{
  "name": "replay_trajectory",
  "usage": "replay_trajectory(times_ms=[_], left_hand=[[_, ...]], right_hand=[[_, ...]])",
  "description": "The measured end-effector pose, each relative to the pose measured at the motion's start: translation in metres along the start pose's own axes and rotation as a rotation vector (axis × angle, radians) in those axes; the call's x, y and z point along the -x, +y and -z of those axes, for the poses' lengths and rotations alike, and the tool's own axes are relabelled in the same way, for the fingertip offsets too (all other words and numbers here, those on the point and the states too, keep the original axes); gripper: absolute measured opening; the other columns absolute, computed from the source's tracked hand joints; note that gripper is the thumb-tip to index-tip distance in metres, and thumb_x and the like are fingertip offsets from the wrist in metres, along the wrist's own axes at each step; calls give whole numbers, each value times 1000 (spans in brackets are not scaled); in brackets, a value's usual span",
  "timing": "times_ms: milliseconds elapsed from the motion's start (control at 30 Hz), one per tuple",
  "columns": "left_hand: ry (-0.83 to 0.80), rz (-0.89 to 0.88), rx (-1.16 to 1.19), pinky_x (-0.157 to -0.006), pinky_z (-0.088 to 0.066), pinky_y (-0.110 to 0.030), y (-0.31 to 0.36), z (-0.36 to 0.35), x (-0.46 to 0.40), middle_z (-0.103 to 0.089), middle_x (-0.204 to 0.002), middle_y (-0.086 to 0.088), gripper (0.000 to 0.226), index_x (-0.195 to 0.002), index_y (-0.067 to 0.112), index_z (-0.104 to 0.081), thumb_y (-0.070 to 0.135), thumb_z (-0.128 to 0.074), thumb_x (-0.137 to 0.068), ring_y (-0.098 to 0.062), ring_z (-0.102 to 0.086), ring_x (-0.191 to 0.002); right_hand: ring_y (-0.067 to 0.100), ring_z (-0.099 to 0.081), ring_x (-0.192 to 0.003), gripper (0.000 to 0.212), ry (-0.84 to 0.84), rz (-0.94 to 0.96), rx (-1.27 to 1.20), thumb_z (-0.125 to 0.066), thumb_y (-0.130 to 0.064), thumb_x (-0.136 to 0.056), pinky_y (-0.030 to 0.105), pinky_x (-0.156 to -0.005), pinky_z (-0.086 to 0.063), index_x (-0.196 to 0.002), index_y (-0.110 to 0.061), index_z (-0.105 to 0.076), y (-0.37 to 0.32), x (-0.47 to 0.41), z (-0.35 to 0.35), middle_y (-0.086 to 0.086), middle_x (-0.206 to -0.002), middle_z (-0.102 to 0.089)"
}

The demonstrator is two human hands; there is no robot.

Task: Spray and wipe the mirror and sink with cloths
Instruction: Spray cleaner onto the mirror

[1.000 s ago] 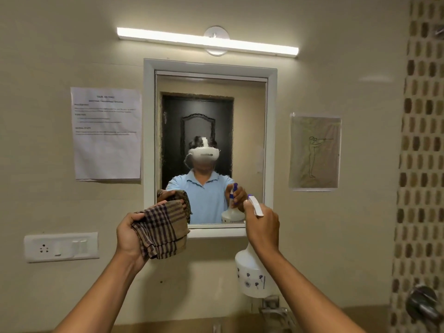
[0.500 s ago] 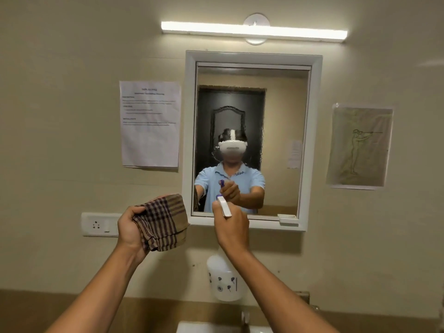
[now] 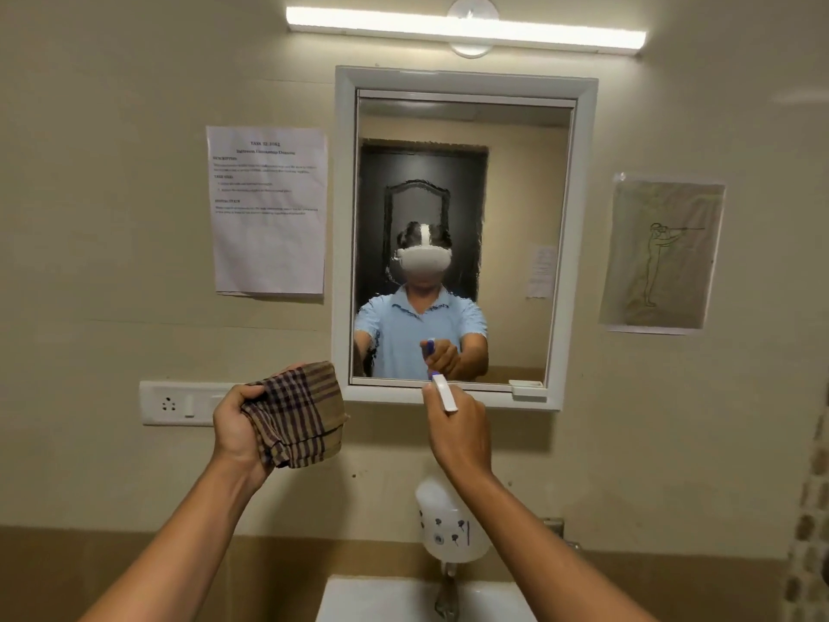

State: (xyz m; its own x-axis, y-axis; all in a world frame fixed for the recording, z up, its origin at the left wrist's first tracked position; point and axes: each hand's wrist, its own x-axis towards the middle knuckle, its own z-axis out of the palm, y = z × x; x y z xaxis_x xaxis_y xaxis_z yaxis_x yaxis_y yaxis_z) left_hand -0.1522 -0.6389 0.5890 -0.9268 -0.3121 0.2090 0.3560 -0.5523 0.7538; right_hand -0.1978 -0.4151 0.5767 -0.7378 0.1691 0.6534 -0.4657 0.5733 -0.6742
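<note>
One mirror [image 3: 464, 235] hangs on the wall, and one sink [image 3: 426, 599] sits below it with one tap [image 3: 446, 590]. There is one checked cloth [image 3: 298, 415] and one white spray bottle [image 3: 451, 523]. Two hands are raised: one left hand [image 3: 237, 430] and one right hand [image 3: 457, 430]. Two paper sheets are stuck to the wall: one printed notice [image 3: 269, 208] and one line drawing [image 3: 661, 253]. One tube light [image 3: 464, 31] and one switchboard [image 3: 179, 404] complete the count.

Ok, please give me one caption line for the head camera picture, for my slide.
Left hand holds a checked cloth; right hand aims a spray bottle at the mirror above the sink.
</note>
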Motion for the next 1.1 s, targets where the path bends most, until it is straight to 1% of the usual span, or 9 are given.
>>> replay_trajectory(times_ms=[200,367,467,533,700,833,900,967,1100], left_hand=[[-58,52,-2,-75,-49,-39,-21,-23,-1,-77,-81,-4,47,-67,17,-80,26,-37,-84,-25,-68,-79],[-63,90,8,-81,-50,-41,-39,-40,-5,-77,-85,-8,40,-83,10,-80,30,-50,-65,-28,-72,-78],[-61,105,24,-79,-50,-41,-49,-49,-6,-76,-80,-6,43,-67,15,-79,25,-41,-82,-29,-67,-82],[-88,106,18,-78,-49,-40,-52,-56,-3,-76,-77,-5,37,-63,15,-79,26,-44,-72,-26,-71,-75],[-87,128,24,-78,-50,-41,-62,-59,-5,-76,-83,-7,36,-71,14,-80,27,-46,-70,-29,-67,-84],[-105,112,2,-77,-49,-40,-65,-56,0,-76,-81,-5,37,-69,16,-79,33,-47,-62,-28,-67,-81],[-117,102,-10,-75,-48,-38,-65,-54,5,-76,-78,-4,36,-66,17,-79,30,-45,-66,-25,-70,-72],[-103,102,-1,-76,-48,-38,-65,-48,4,-75,-75,-4,43,-63,17,-78,25,-39,-81,-25,-70,-70],[-17,121,14,-77,-48,-41,-64,-31,-1,-74,-83,-8,43,-78,15,-75,28,-36,-89,-34,-60,-92]], right_hand=[[14,-53,-56,37,108,-27,27,-49,-35,-98,23,-46,-35,-67,-16,-57,31,-16,47,1,-61,-58],[12,-48,-53,40,200,-84,78,-50,-37,-97,24,-45,-32,-62,-18,-49,52,-24,82,-3,-56,-51],[12,-48,-52,40,230,-115,106,-50,-37,-97,27,-46,-30,-64,-15,-51,66,-26,97,-2,-56,-50],[19,-50,-54,41,258,-137,103,-49,-39,-97,29,-47,-31,-64,-15,-52,75,-26,104,-1,-56,-51],[21,-54,-55,42,232,-172,93,-49,-40,-97,31,-49,-40,-65,-13,-55,88,-16,106,2,-57,-54],[13,-48,-50,40,180,-158,93,-50,-38,-98,24,-43,-32,-62,-20,-49,84,-4,93,-3,-54,-49],[7,-48,-49,37,156,-132,58,-51,-36,-98,15,-41,-31,-64,-22,-52,79,2,85,-6,-54,-50],[6,-47,-48,37,137,-101,41,-51,-34,-98,16,-41,-36,-63,-21,-52,73,7,76,-6,-53,-50],[7,-44,-46,39,119,-78,-11,-52,-31,-98,15,-45,-38,-60,-23,-47,62,14,58,-7,-52,-48]])
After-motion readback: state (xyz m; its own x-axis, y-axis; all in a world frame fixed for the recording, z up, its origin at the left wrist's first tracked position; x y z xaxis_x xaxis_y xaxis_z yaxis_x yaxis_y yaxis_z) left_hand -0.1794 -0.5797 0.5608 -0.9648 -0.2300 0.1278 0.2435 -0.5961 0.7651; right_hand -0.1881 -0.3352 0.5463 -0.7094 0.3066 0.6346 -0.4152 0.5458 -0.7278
